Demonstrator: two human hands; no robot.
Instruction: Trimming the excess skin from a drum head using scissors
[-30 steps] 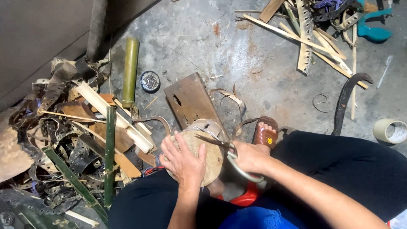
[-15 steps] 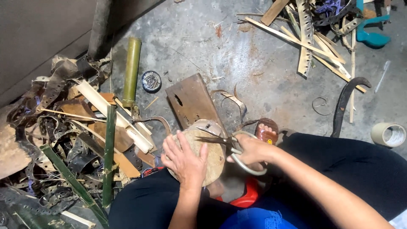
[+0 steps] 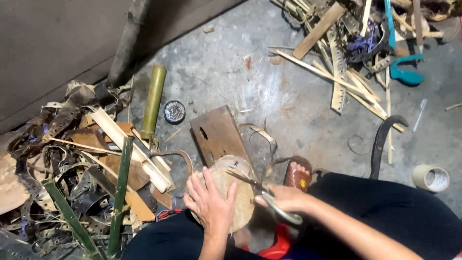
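Rough concrete floor (image 3: 288, 106) — round wooden block (image 3: 236, 192), scissors (image 3: 260, 190)

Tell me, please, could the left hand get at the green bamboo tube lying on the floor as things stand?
Probably yes: the left hand rests on the round block, and only low scraps lie before the green bamboo tube.

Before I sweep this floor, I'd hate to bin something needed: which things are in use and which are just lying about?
In use:
- round wooden block, under the left hand
- scissors, in the right hand

Lying about:
- green bamboo tube
- tape roll
- blue-handled saw
- small round tin
- brown board
- scrap strip pile
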